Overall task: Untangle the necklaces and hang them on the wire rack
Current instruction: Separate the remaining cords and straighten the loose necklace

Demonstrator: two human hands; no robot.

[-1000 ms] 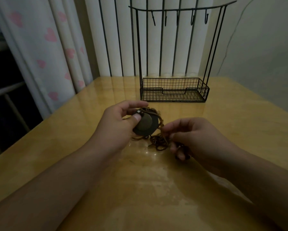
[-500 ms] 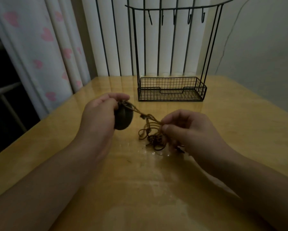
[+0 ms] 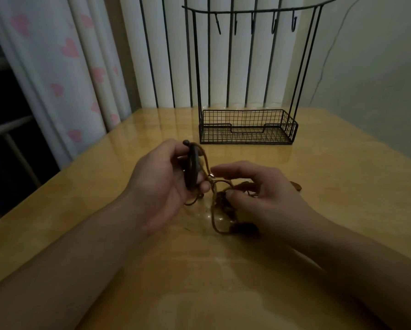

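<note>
My left hand [image 3: 162, 182] grips a dark round pendant [image 3: 193, 170], held edge-on just above the table. Brown cords [image 3: 215, 211] run from the pendant into a tangled knot [image 3: 223, 201] of necklaces beside it. My right hand [image 3: 264, 196] pinches that tangle between thumb and fingers, with the index finger stretched toward the pendant. A loop of cord lies on the table under my right hand, and a dark bead piece [image 3: 246, 227] shows below it. The black wire rack [image 3: 247, 127] stands behind, its top bar carrying several bare hooks [image 3: 253, 22].
The yellow glossy table [image 3: 199, 282] stretches from me to the rack's mesh basket. A curtain with pink hearts [image 3: 64, 67] hangs at the left past the table edge. Vertical black bars and a white wall stand behind the rack.
My left hand brought the pendant back toward the right hand and turned it edge-on. The cord that was stretched between the hands has gone slack, and my right hand shifted onto the tangle.
</note>
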